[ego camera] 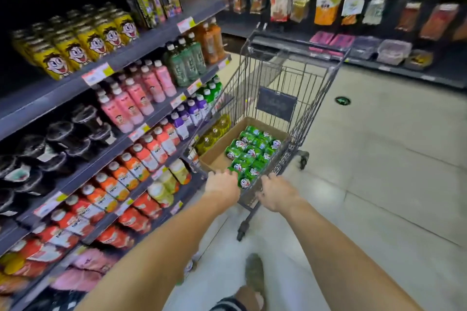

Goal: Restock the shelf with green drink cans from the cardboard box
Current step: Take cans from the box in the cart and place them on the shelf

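Hands [222,185] on cart [285,88] handle, cans [249,153] in box [252,122]

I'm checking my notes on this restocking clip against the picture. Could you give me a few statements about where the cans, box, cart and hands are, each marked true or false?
1. The green cans lie in a cardboard box inside the cart. True.
2. Both hands are on the cart's handle. True: left hand, right hand.
3. The left hand holds a green can. False: it grips the handle.
4. The cart stands to the left of the drinks shelf. False: the shelf is on the cart's left.
5. The box is packed full. False: its left part is bare.
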The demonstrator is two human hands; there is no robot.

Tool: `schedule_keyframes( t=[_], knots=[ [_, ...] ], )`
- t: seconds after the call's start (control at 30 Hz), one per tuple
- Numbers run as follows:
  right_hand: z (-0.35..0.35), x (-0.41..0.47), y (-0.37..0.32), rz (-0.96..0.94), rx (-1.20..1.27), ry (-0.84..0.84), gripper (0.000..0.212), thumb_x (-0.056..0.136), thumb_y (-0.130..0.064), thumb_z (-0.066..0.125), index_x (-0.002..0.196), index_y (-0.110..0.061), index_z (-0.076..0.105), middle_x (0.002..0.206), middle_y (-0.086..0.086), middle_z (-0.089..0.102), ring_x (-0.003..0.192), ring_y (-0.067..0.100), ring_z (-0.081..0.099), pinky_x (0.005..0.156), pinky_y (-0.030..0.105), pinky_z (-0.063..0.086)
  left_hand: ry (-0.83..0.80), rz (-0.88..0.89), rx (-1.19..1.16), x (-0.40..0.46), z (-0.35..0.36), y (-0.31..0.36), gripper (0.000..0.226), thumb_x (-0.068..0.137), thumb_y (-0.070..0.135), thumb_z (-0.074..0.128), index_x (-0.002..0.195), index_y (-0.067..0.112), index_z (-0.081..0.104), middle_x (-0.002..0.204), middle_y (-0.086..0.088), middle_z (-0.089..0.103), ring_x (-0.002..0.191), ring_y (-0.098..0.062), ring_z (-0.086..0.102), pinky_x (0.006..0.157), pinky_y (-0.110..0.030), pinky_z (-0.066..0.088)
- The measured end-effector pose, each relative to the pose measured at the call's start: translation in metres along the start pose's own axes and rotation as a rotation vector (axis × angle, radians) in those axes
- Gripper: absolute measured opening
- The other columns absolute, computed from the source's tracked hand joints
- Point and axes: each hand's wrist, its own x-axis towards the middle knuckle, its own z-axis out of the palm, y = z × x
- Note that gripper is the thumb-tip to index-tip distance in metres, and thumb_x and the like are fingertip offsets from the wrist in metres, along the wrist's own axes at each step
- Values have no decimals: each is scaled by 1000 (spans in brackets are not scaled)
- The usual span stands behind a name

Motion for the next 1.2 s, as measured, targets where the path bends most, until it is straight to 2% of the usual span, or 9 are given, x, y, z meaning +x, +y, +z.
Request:
schedule_keyframes(
  t=[0.23, 0.3, 0.5, 0.7, 0.83, 1.03, 1.13, 1.2],
  knots=[
    [-24, 63, 47, -41, -130, -25, 52, 100, -45, 44, 138, -10, 41, 139, 15, 45, 130, 34, 42, 106, 45, 36, -68, -23, 20, 100, -4, 42, 42, 94, 34, 46, 130, 15, 50, 130, -11, 55, 120, -31, 52, 100, -43, 39],
    [-34, 88, 60, -46, -148, -44, 53, 100, -44, 43, 139, -9, 41, 140, 15, 44, 132, 34, 41, 108, 46, 34, -100, -27, -19, 133, -10, 49, 43, 93, 33, 46, 131, 14, 50, 132, -11, 54, 121, -32, 50, 99, -46, 40],
    [-52, 167, 82, -107, -240, -102, 49, 100, -38, 44, 138, -8, 44, 143, 18, 42, 136, 35, 34, 116, 52, 20, -153, -48, -57, 211, -24, 43, 44, 94, 28, 45, 135, 12, 46, 135, -12, 51, 125, -30, 47, 99, -44, 41],
    [-60, 232, 72, -253, -271, -181, 50, 100, -41, 46, 137, -7, 44, 140, 17, 44, 134, 34, 39, 114, 51, 29, -211, -138, -123, 253, -15, 19, 42, 95, 28, 45, 135, 14, 46, 136, -10, 52, 128, -28, 46, 102, -42, 35],
    [-55, 281, 69, -337, -345, -283, 52, 100, -42, 47, 136, -5, 44, 140, 17, 46, 131, 33, 42, 110, 51, 35, -266, -249, -261, 270, 0, 5, 34, 96, 24, 45, 127, 15, 53, 128, -9, 59, 120, -27, 53, 100, -43, 39],
    [-43, 361, 70, -347, -364, -503, 48, 99, -39, 49, 135, -7, 48, 141, 16, 47, 130, 32, 44, 109, 50, 34, -406, -451, -425, 291, 22, -8, 34, 95, 27, 43, 124, 16, 56, 128, -10, 59, 120, -28, 53, 101, -39, 40],
    [-40, 400, 71, -354, -349, -569, 40, 97, -30, 54, 127, -5, 54, 131, 16, 53, 118, 31, 54, 102, 45, 46, -461, -535, -473, 316, 30, -18, 33, 96, 25, 41, 120, 12, 59, 124, -10, 61, 114, -26, 56, 95, -37, 44],
    [-38, 424, 74, -367, -349, -600, 44, 96, -28, 56, 131, -4, 49, 131, 16, 52, 119, 31, 54, 101, 44, 49, -490, -563, -464, 342, 33, -29, 33, 96, 28, 43, 119, 13, 62, 123, -9, 62, 115, -25, 55, 95, -37, 43]
  ],
)
